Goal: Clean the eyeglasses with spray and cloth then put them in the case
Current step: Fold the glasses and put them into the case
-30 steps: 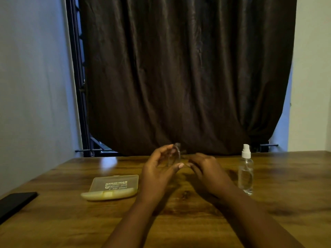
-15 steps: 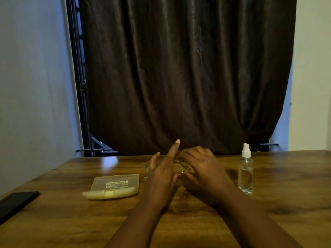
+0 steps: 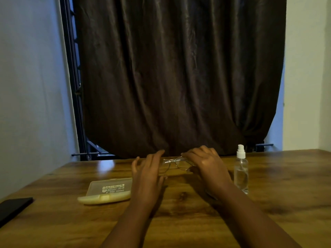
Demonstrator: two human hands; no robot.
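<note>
Thin wire-framed eyeglasses (image 3: 172,163) hang just above the wooden table (image 3: 197,221) between my two hands. My right hand (image 3: 206,163) pinches their right side between fingers and thumb. My left hand (image 3: 148,174) is beside the left lens with its fingers straight and spread; part of that lens is hidden behind it. A pale, translucent eyeglass case (image 3: 107,191) lies shut on the table left of my left hand. A clear spray bottle (image 3: 241,170) with a white nozzle stands upright right of my right hand. I see no cloth.
A flat black object (image 3: 13,208), perhaps a phone, lies at the table's left edge. A dark curtain (image 3: 179,77) hangs behind the table's far edge, with a black window frame (image 3: 75,86) at its left. Pale walls stand on both sides.
The glasses have turned from end-on to lying across between my hands. My left hand has straightened its fingers and lowered; my right hand now pinches the frame's right side.
</note>
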